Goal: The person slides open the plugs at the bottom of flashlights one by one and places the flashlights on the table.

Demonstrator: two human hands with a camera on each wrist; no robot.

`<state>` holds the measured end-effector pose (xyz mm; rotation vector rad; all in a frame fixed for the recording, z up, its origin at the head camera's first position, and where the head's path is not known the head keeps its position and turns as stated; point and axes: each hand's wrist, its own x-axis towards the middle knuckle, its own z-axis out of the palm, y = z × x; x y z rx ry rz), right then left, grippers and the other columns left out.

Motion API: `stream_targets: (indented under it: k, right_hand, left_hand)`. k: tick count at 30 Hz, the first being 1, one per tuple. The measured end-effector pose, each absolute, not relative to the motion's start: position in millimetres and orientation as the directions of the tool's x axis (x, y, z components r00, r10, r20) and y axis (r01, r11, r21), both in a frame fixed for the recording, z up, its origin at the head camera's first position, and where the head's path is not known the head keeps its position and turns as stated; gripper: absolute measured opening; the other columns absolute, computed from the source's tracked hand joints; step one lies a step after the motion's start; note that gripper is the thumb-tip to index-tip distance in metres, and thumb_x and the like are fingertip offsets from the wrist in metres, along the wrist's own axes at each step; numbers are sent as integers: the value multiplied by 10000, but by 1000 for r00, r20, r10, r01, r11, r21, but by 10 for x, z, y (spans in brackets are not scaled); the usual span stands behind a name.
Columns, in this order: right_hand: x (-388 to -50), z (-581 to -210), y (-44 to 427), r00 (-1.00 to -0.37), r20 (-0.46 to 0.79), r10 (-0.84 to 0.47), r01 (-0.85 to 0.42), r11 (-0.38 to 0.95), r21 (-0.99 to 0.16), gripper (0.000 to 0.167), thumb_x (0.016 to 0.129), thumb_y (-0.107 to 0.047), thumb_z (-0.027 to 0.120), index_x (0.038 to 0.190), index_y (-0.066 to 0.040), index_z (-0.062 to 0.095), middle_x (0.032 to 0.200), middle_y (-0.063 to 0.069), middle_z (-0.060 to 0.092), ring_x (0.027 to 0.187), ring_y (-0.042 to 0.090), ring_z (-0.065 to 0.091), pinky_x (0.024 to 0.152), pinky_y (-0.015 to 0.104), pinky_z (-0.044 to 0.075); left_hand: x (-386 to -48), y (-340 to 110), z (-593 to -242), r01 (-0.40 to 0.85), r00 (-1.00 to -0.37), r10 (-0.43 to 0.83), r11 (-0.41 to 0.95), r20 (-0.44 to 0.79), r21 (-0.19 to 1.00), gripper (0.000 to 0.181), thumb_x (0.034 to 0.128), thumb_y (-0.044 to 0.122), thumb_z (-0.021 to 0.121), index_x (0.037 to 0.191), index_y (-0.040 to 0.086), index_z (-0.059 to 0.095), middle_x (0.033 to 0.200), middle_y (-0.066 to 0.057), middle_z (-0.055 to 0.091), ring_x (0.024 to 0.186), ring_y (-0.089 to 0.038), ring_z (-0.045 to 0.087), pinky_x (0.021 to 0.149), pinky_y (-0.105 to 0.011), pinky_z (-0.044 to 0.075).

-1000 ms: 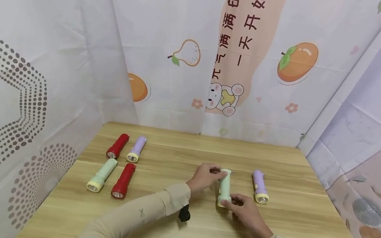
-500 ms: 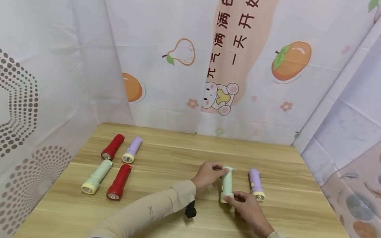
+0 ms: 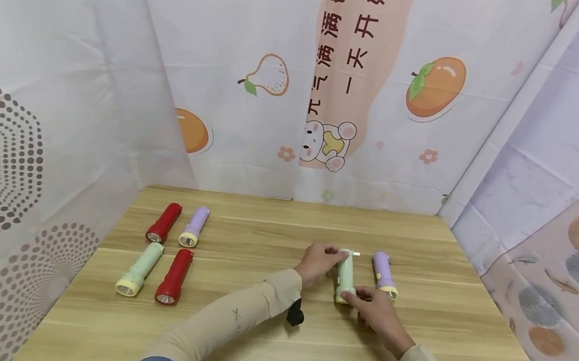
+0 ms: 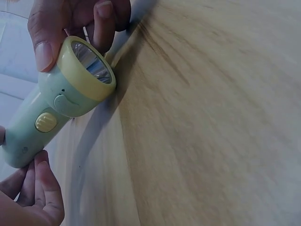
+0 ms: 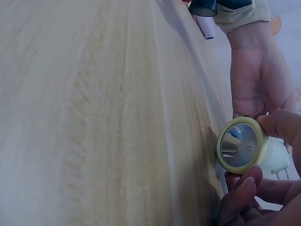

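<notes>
Both hands hold a mint-green flashlight (image 3: 345, 273) with a pale yellow head, right of the table's middle. The left hand (image 3: 319, 260) pinches its far tail end; the right hand (image 3: 378, 316) grips the near lens end. In the left wrist view the flashlight (image 4: 44, 117) shows its yellow button and lens, with the left hand (image 4: 35, 193) at the tail. The right wrist view has the lens rim (image 5: 241, 146) between the thumb and fingers of the right hand (image 5: 263, 188); metal prongs (image 5: 283, 173) stick out at the tail.
Just right of the hands lies a purple flashlight (image 3: 382, 270). On the left of the table (image 3: 263, 219) lie a red (image 3: 165, 220), a purple (image 3: 195, 224), a mint-green (image 3: 142, 266) and another red flashlight (image 3: 176, 275). Printed curtains (image 3: 238, 156) surround the table.
The head view has swung slightly right, so the table and the left flashlights appear further left. Both hands keep their hold on the green flashlight, which is now closer to the purple one.
</notes>
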<state>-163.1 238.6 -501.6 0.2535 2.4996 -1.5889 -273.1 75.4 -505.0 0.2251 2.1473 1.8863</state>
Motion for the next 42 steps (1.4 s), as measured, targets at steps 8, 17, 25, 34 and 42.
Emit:
stream_targets:
  k: [8,17,25,34,42]
  right_hand:
    - [-1706,-5016,2394,-975,-210,65,218,427,-878,505,936,-396,763,1236,5,695,717,80,616,577,151,492,485,265,412]
    - [-1825,-4975,2335,-976,-199,88,217,433,-875,491,949,-368,756,1238,24,692,722,68,600,570,133,465,472,255,379]
    - [-1846,-4947,2341,-977,-180,112,211,451,-867,470,934,-332,774,1225,28,695,756,67,625,507,113,442,444,251,372]
    - [-1837,-4869,2349,-981,-154,118,192,504,-842,426,947,-327,762,1194,16,715,751,98,666,536,163,537,452,273,427]
    - [-1832,-4820,2389,-983,-180,47,177,532,-828,240,1000,-264,696,1068,-44,765,570,106,563,470,163,498,453,286,418]
  left_hand:
    - [-2775,773,-5051,-74,-956,272,140,-111,987,312,941,339,769,1083,61,752,925,-9,717,819,-153,685,723,-350,567]
    - [-2865,778,-5030,-96,-967,222,146,-127,985,298,940,353,767,1046,75,746,939,-12,697,800,-146,657,700,-326,556]
    - [-2913,831,-5043,-112,-970,192,198,-150,974,285,937,316,772,1042,51,754,936,-20,681,777,-142,615,640,-264,515]
    - [-2964,876,-5048,-123,-958,224,249,-181,961,254,929,257,788,1039,31,750,889,-25,664,755,-169,617,629,-265,506]
    - [-2933,902,-5080,-95,-957,231,320,-175,943,178,918,241,797,925,67,760,903,-11,657,755,-139,586,612,-249,486]
